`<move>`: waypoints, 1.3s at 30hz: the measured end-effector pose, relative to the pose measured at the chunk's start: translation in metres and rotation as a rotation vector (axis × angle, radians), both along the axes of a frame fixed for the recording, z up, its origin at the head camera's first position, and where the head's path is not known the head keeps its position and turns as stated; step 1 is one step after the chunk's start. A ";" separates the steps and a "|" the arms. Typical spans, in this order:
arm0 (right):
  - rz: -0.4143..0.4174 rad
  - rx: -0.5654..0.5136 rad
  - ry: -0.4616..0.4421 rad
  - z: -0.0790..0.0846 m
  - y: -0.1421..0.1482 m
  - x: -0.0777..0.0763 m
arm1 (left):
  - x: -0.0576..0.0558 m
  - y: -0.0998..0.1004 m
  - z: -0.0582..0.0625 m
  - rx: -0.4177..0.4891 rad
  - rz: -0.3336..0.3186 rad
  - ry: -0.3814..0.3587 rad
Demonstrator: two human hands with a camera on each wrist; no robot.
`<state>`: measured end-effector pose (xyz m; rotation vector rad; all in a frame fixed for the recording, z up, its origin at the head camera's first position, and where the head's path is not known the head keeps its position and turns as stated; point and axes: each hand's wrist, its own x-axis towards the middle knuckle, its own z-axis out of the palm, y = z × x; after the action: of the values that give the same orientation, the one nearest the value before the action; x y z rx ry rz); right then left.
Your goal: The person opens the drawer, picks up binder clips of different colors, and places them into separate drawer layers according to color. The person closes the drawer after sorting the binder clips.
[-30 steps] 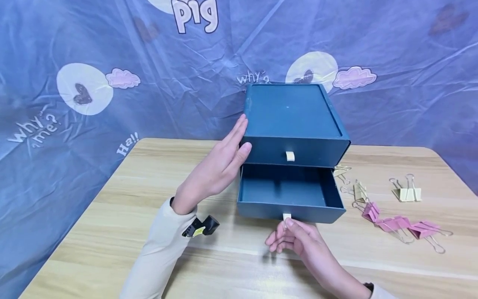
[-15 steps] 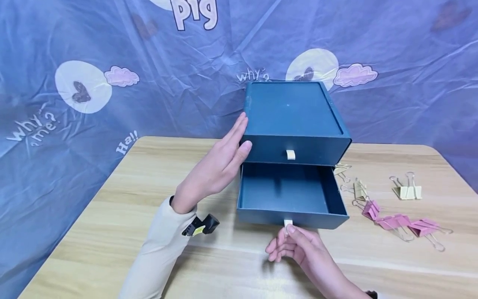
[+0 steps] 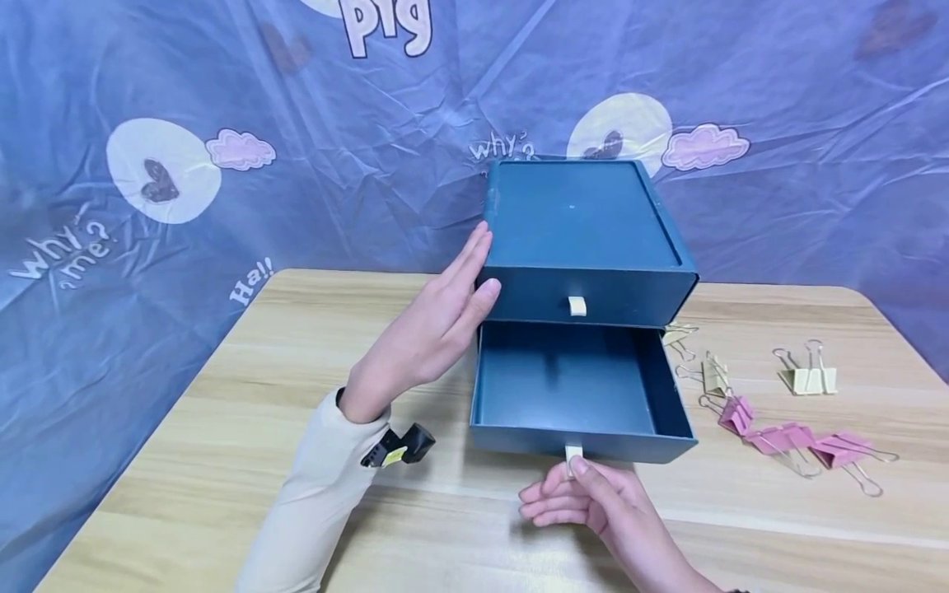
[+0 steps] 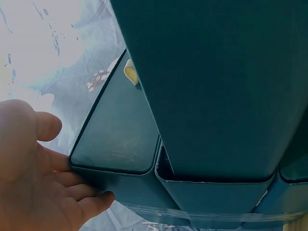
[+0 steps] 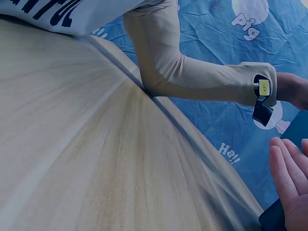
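- Moved since the earlier frames: dark blue plastic lower drawer (image 3: 630, 446) sits further out, toward 6 o'clock; right hand (image 3: 611, 506) came with it. Left hand (image 3: 426, 329) same spot.
- Right hand: thumb and index finger pinch the off-white lower pull tab (image 3: 574, 458) at the drawer's 6 o'clock; other fingers loosely extended, off the drawer.
- Left hand: fingers straight, laid along the left side of the dark blue box-shaped plastic cabinet (image 3: 586, 214), at the drawer's 10 o'clock; grips nothing.
- Lower drawer: under the upper drawer (image 3: 630, 298), which is closed, with its own off-white upper pull tab (image 3: 577, 306).
- Drawer's 3 o'clock, on the light wood-grain table (image 3: 296, 511): three pink metal binder clips (image 3: 783, 439) in a row, plus pale yellow metal binder clips (image 3: 808, 380), one partly behind the cabinet.
- Writing on the blue printed fabric backdrop (image 3: 356, 206), from frame centre: "pig" at 11 o'clock, "why?" at 12, "why me?" and "Ha!!" near 9.
- Black wrist device (image 3: 400, 446) on the beige left sleeve (image 3: 311, 494): yellow label (image 5: 264, 87), too small to read surely.
- Right wrist view, 11 o'clock: pale garment (image 5: 96, 17), dark lettering, cropped, unreadable.
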<state>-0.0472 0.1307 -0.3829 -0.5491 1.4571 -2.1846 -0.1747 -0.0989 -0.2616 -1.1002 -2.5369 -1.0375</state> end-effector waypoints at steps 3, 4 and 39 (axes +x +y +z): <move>0.017 -0.030 0.024 0.000 0.002 0.001 | 0.000 0.001 0.001 0.002 -0.004 0.005; 0.022 -0.043 0.036 -0.001 0.002 0.002 | 0.000 0.002 0.002 0.003 -0.005 0.005; 0.042 -0.005 -0.131 0.000 -0.012 0.029 | 0.009 0.008 0.002 -0.044 0.052 -0.007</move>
<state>-0.0182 0.1191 -0.3825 -0.4254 1.3603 -2.1494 -0.1655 -0.0914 -0.2597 -1.0376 -2.5905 -0.9793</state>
